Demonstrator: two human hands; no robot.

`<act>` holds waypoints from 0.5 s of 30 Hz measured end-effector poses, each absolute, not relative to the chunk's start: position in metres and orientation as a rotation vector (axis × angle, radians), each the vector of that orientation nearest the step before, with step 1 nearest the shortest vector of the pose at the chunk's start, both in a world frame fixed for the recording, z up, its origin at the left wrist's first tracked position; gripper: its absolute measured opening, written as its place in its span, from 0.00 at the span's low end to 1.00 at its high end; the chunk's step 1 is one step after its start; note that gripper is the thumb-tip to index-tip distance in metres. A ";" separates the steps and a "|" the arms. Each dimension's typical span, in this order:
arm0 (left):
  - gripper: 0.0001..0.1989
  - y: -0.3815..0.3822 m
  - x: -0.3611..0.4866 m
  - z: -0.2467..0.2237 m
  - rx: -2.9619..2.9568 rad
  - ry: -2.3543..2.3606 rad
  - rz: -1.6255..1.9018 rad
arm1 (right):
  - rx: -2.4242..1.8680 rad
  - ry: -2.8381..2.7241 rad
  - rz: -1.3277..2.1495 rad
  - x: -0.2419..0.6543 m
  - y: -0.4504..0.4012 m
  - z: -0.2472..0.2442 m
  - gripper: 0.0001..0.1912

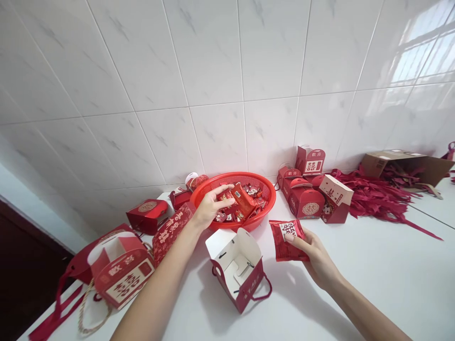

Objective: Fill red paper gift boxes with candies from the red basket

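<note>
My left hand is over the left side of a red plastic basket, its fingers and thumb pinching a shiny red packet with a small barcode label. More small wrapped sweets lie in the basket under it. My right hand grips another red wrapped packet with a white printed panel, held above the table. Between my forearms an open red gift box stands tilted on the table, its white inside bare and a dark red cord handle hanging at its right.
Red gift boxes stand right of the basket against the tiled wall. More boxes and a bag with a rope handle are at the left. Dark red ribbons spread beside a cardboard box at the far right.
</note>
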State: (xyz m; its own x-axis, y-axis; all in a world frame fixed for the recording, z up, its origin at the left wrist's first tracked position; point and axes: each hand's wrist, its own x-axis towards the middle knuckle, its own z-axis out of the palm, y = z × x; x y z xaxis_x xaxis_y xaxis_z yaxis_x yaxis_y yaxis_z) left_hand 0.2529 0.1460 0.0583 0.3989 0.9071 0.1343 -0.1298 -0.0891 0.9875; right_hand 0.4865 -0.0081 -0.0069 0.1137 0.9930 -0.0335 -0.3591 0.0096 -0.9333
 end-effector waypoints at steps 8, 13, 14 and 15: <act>0.25 0.105 0.236 0.075 1.477 0.730 1.014 | -0.993 -0.862 1.273 0.484 -0.006 -0.008 0.24; 0.24 0.085 0.230 0.082 1.571 0.812 1.039 | -1.006 -0.867 1.257 0.483 -0.007 -0.007 0.25; 0.24 0.082 0.228 0.083 1.579 0.822 1.047 | -1.014 -0.866 1.257 0.483 -0.007 -0.007 0.26; 0.25 0.080 0.227 0.084 1.584 0.823 1.055 | -1.024 -0.866 1.258 0.483 -0.007 -0.007 0.26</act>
State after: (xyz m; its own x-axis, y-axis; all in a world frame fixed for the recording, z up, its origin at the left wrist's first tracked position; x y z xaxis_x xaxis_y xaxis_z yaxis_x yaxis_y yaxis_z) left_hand 0.2272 0.0800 0.0838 0.3826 0.8953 0.2281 0.0035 -0.2482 0.9687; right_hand 0.4833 -0.0071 -0.0075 0.1277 0.9914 -0.0277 -0.3280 0.0159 -0.9445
